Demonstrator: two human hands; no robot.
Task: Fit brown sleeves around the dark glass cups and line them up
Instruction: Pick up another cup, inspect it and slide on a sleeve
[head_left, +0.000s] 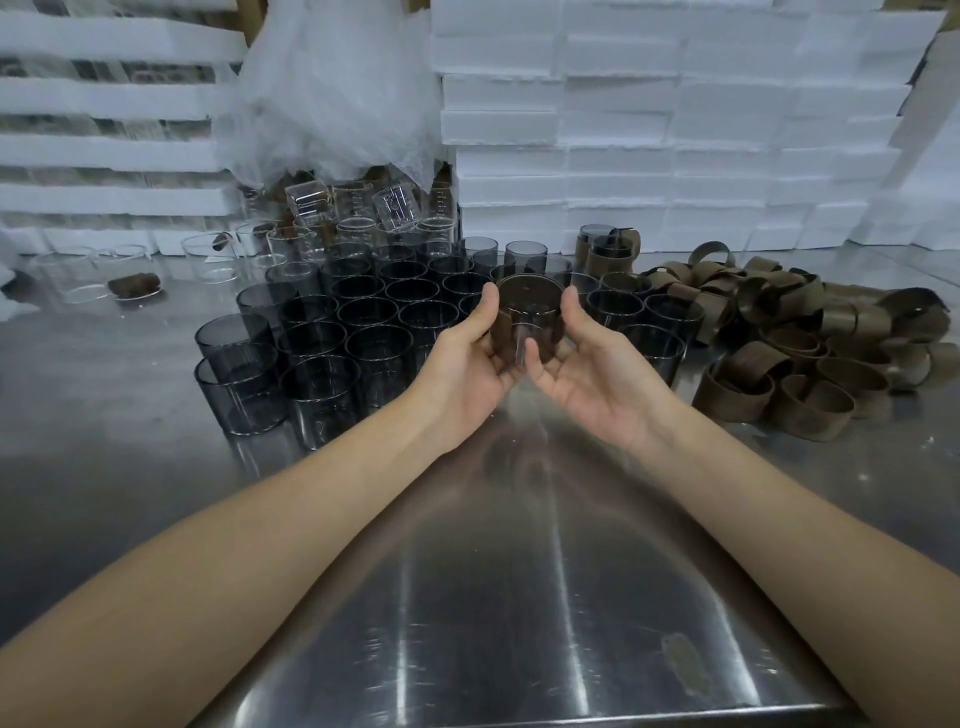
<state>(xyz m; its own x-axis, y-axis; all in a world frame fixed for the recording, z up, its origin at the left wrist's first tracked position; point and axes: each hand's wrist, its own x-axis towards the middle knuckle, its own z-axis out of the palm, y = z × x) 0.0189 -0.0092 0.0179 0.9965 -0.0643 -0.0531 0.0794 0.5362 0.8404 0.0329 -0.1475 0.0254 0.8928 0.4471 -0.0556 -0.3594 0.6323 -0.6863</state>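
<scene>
Open tabletop (519, 571) near; cups (322, 332) left; sleeves (810, 353) right.

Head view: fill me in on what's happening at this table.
A person holds one dark glass cup above the steel table, left hand and right hand cupping its sides. A brown sleeve is wrapped round it, with a gap showing at the front. Bare dark cups crowd the left, loose sleeves are heaped on the right, and sleeved cups stand at the back.

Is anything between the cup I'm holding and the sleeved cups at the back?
Yes: unsleeved dark cups stand on the table between the held cup and the sleeved cups, so it would likely pass over them.
</scene>
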